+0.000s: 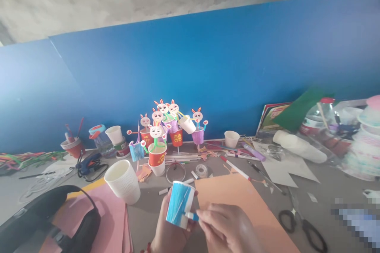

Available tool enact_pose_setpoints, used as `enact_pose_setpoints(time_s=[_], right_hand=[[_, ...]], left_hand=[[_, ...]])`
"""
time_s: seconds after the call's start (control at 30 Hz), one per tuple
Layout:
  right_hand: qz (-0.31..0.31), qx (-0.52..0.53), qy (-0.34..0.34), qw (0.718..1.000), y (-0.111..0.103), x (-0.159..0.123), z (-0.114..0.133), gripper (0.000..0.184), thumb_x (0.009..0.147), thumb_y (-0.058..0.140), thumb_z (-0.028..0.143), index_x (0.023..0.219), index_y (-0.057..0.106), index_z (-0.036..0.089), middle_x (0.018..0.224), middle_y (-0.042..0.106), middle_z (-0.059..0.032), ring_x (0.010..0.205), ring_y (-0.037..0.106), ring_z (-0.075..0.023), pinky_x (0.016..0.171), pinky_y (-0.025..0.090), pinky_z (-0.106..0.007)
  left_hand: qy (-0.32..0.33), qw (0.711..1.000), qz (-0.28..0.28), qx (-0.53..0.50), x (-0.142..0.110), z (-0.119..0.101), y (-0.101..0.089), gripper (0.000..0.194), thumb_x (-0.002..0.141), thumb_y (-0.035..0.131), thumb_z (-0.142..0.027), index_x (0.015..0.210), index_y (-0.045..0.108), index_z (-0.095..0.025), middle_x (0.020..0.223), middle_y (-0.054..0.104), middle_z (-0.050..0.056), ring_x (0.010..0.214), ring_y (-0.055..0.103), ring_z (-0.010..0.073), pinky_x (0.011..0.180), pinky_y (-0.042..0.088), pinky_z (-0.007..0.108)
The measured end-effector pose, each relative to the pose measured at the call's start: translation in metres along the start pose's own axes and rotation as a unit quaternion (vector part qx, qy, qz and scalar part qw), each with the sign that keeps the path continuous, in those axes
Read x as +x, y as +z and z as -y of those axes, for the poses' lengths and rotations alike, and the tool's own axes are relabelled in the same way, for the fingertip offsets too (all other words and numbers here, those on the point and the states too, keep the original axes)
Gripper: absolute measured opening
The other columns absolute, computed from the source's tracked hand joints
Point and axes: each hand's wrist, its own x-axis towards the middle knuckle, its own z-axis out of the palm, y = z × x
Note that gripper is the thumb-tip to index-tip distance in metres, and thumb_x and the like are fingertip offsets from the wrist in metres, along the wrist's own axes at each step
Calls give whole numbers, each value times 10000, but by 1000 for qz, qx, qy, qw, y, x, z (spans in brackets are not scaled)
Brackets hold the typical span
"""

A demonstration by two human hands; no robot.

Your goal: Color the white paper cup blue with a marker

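Observation:
A paper cup (177, 204) is gripped in my left hand (166, 231), tilted over the table. Most of its visible side is coloured blue, with a white strip left at the right. Pinched in my right hand (225, 225) is a blue marker (192, 216), its tip against the cup's side near the edge of the blue. Behind the hands stand several paper-cup figures with rabbit faces (156, 130), some on red cups, others on purple ones. To the left leans a stack of white paper cups (123, 182).
Orange paper (231, 197) lies beneath my right hand, with black-handled scissors (299, 221) beside it. Pink paper (113, 213) and a black headset-like object (80, 221) are at left. A tape roll (202, 170), a red-capped marker (236, 168) and a glue gun (89, 166) lie farther back.

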Motion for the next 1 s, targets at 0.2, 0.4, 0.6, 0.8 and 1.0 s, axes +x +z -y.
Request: enact_pose_setpoints(time_s=[0.2,0.4,0.6,0.8,1.0], right_hand=[[-24,-12,-62,998,0,4,5,199,900,501,69,989,620,202,573,600,48,451,470,-103,459,306,-224],[-19,8,20,1000,-5,0,-2,197,974,465,140,1045,638,204,627,620,22,484,529,-110,477,370,-202],[-8,-31,-50,998,1,0,4,176,926,506,118,965,649,213,590,631,29,449,510,-111,447,337,-223],[-34,-23,-58,998,1,0,2,192,919,505,89,1016,626,203,588,615,33,454,471,-106,456,331,-218],[-16,-13,-5,1000,-3,1,2,181,964,470,128,990,633,202,608,599,19,472,485,-112,462,340,-213]], left_hand=[[41,999,-17,31,-1,1,1,376,812,695,-432,908,764,-75,486,553,-6,459,468,119,459,303,242],[34,999,-32,28,-3,-1,3,258,802,728,-376,922,749,-150,589,629,-6,470,510,119,547,403,273],[52,998,-34,27,-1,1,3,288,813,706,-379,897,760,-109,505,565,-12,476,483,116,468,318,236],[46,998,-33,30,1,0,2,375,814,688,-418,924,762,-68,480,532,-19,450,460,109,453,309,237],[42,996,-73,20,-2,-1,4,255,788,720,-334,924,760,-122,564,604,-19,502,547,126,477,353,232]])
